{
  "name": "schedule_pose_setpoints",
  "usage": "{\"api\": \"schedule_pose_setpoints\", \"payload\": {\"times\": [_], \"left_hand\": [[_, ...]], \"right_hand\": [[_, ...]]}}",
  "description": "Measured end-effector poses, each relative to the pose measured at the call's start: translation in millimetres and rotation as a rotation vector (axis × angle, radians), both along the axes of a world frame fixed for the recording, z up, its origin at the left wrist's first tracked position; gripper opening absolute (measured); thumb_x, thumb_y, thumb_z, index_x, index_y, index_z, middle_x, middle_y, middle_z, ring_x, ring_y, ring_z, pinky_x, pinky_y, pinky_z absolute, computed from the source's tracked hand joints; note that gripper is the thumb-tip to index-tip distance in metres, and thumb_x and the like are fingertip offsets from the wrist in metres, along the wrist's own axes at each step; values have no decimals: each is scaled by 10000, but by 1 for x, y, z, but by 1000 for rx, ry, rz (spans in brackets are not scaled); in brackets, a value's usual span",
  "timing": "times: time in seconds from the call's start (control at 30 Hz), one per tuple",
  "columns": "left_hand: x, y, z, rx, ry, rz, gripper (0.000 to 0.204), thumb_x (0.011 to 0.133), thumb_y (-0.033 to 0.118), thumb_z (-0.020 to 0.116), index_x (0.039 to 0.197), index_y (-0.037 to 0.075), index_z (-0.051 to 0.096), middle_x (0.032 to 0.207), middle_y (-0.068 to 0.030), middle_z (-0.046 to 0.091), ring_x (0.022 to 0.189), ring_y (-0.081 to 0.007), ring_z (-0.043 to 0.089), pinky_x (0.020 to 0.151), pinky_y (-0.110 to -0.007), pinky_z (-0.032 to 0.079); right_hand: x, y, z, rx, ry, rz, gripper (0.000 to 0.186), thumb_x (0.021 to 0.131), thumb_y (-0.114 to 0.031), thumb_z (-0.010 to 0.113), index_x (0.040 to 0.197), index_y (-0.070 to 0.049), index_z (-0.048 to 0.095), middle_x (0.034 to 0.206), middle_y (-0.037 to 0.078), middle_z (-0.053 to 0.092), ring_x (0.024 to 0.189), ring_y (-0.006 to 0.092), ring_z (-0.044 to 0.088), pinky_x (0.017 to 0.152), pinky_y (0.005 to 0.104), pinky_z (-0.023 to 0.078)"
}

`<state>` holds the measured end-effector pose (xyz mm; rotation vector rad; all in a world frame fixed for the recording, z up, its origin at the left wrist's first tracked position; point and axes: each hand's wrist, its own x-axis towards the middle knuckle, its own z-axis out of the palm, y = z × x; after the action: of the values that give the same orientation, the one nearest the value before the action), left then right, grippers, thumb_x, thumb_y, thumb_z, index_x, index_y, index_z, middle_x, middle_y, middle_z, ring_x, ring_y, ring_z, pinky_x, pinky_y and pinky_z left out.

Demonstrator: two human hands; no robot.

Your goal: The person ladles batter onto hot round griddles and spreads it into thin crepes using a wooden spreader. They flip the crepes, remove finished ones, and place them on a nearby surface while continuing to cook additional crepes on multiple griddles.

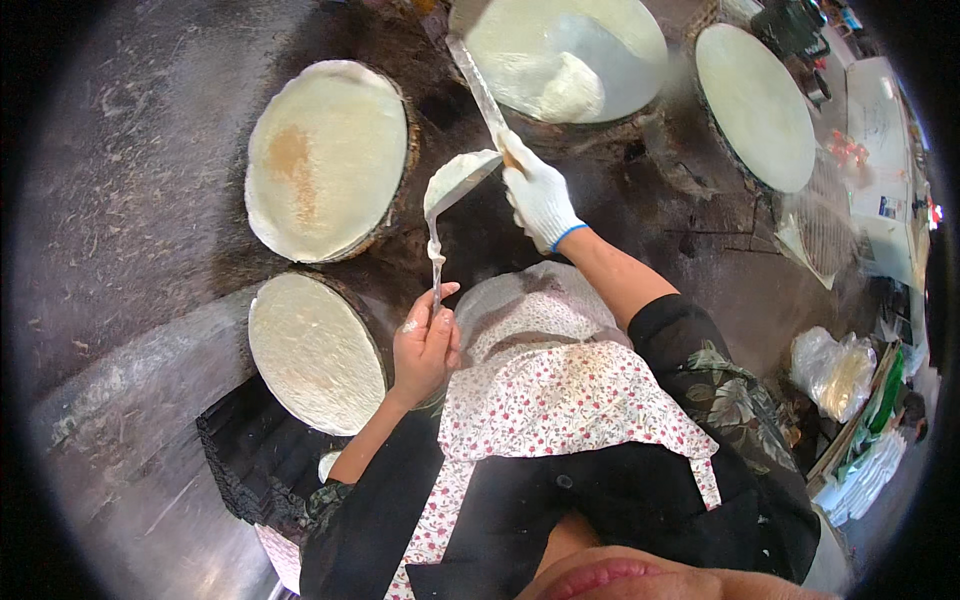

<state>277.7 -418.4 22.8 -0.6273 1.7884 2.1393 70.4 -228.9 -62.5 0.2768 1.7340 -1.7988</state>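
Note:
My bare left hand, dusted with white, grips the handle of a metal ladle coated in creamy batter. My right hand, in a white knit glove, holds a long, flat, batter-smeared spatula; its tip reaches the edge of the top-centre round griddle, where pale batter is partly spread. The ladle's bowl is just beside my gloved fingers. A pale round sheet with a browned patch covers the upper-left griddle. Another pale round sheet lies on the lower-left griddle, below and left of my left hand.
A fourth pale-covered griddle is at the upper right, near dark containers and a wire rack. A plastic bag and stacked sheets sit at the right. The dark metal worktop extends leftward.

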Motion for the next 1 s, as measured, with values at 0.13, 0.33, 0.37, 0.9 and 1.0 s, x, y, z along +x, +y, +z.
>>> {"api": "schedule_pose_setpoints", "payload": {"times": [0.13,0.33,0.37,0.9,1.0], "left_hand": [[9,15,-3,-139,-20,-80,344,1129,148,470,1428,-7,541,738,20,584,601,-22,505,554,-196,417],[-1,60,4,-22,33,-50,343,1138,149,456,1424,-20,540,931,-6,625,589,-15,448,535,-179,358],[-5,68,9,-48,45,-20,339,1137,148,459,1416,-24,544,941,-5,618,590,-14,446,533,-179,355],[-29,172,50,-215,169,270,295,1134,138,481,1309,-65,603,843,25,570,560,-10,421,506,-185,312],[-28,183,50,-172,159,266,300,1140,146,475,1350,-38,585,854,6,570,562,-30,444,505,-195,350]], "right_hand": [[14,72,-13,189,159,-238,561,1041,-68,537,1527,-345,580,696,-60,504,518,34,435,434,235,400],[-3,113,-1,103,170,-19,534,1020,-86,572,1528,-247,588,701,-57,530,496,50,422,423,245,390],[-7,116,0,163,184,-101,531,1021,-85,570,1527,-242,591,696,-56,529,494,50,422,423,244,386],[-52,167,3,-99,198,-76,332,1042,-215,603,1363,-181,681,901,28,540,717,166,419,600,298,363],[-29,169,-6,267,587,253,446,1017,-183,590,1463,-185,608,1383,223,637,1300,387,612,1088,402,493]]}}
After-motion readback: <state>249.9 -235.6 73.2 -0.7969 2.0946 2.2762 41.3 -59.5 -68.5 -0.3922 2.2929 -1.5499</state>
